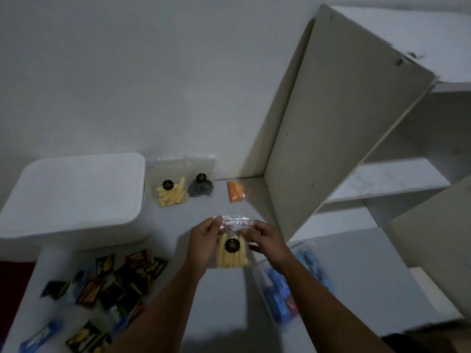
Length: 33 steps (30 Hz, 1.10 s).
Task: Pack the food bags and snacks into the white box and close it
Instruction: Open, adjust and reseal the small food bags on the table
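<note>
Left hand (204, 240) and right hand (265, 238) pinching one yellow-stick bag (232, 250), three bags (175, 184) behind, one white box (74, 194)

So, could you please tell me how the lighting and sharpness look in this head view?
Head view: dim, flat light; the shelf unit leans from wide-angle distortion; the snack packets lower left are blurred; the bag of yellow sticks held in both hands stays fairly readable.

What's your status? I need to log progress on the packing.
Left hand and right hand both pinching clear bag of yellow sticks by its top. White box lid still shut. Nothing blocking.
</note>
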Tool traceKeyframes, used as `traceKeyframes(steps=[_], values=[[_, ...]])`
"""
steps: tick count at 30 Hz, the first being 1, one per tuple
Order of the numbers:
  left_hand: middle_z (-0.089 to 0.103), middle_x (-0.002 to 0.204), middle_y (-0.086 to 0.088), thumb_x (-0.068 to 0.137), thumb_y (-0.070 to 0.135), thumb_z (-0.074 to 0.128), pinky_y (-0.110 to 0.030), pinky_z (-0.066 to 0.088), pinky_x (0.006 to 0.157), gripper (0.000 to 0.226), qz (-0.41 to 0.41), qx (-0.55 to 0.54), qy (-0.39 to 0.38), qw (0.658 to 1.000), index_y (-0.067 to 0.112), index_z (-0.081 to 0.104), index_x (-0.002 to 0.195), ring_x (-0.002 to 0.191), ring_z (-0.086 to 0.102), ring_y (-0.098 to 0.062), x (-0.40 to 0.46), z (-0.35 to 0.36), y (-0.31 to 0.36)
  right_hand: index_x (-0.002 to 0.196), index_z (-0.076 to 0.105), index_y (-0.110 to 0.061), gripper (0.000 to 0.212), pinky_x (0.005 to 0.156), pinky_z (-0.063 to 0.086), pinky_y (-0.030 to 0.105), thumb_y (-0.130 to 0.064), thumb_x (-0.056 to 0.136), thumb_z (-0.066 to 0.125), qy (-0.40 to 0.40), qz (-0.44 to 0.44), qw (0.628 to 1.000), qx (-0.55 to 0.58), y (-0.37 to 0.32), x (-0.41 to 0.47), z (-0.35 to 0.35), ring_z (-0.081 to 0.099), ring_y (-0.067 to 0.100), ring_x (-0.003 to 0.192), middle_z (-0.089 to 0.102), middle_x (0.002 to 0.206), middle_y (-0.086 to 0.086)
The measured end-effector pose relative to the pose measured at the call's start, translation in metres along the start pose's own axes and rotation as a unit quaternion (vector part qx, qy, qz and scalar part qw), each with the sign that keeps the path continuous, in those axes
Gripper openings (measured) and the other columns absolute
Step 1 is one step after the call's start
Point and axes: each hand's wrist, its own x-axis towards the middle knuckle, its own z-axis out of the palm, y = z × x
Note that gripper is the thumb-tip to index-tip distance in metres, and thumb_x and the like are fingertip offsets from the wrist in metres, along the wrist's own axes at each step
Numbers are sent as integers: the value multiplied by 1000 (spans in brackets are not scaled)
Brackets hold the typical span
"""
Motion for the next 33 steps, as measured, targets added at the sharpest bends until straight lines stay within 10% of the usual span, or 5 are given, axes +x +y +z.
traceKeyframes(steps=[10, 21, 24, 28, 33], values=[[65, 77, -6, 99, 26, 56, -40, 47, 67, 23, 42, 187, 66, 979, 15, 65, 81, 73, 60, -17, 149, 23, 4, 108, 65, -6, 15, 71, 52, 34, -6, 103, 51, 8, 16, 1000, 21, -45, 182, 10, 60, 26, 89, 64, 100, 12], [64, 121, -12, 95, 22, 59, -30, 39, 78, 36, -70, 240, 105, 963, 14, 58, 130, 107, 62, -32, 220, 46, -21, 105, 67, -8, 18, 34, 43, 26, -8, 102, 49, 35, 9, 999, -38, -35, 269, 21, 55, 21, 46, 66, 77, 9], [63, 127, -11, 94, 21, 61, -30, 40, 81, 42, -79, 226, 130, 962, 16, 55, 135, 112, 61, -31, 227, 53, -26, 108, 68, -4, 20, 44, 55, 30, -4, 103, 49, 58, -3, 998, -25, -32, 275, 17, 66, 23, 57, 71, 97, 26], [63, 128, -10, 92, 19, 63, -31, 44, 83, 45, -90, 189, 159, 965, 15, 54, 136, 114, 61, -32, 231, 58, -28, 102, 68, -13, 18, 70, 53, 69, -6, 102, 52, 61, -22, 997, -39, -34, 279, 14, 62, 56, 76, 68, 86, 26], [61, 116, -12, 85, 17, 66, -42, 56, 79, 36, -96, 154, 185, 966, 14, 56, 119, 99, 66, -33, 227, 63, -36, 106, 67, -15, 31, 81, 57, 32, 0, 84, 51, 170, -43, 982, -68, -36, 270, 7, 67, 26, 98, 71, 103, 9]])
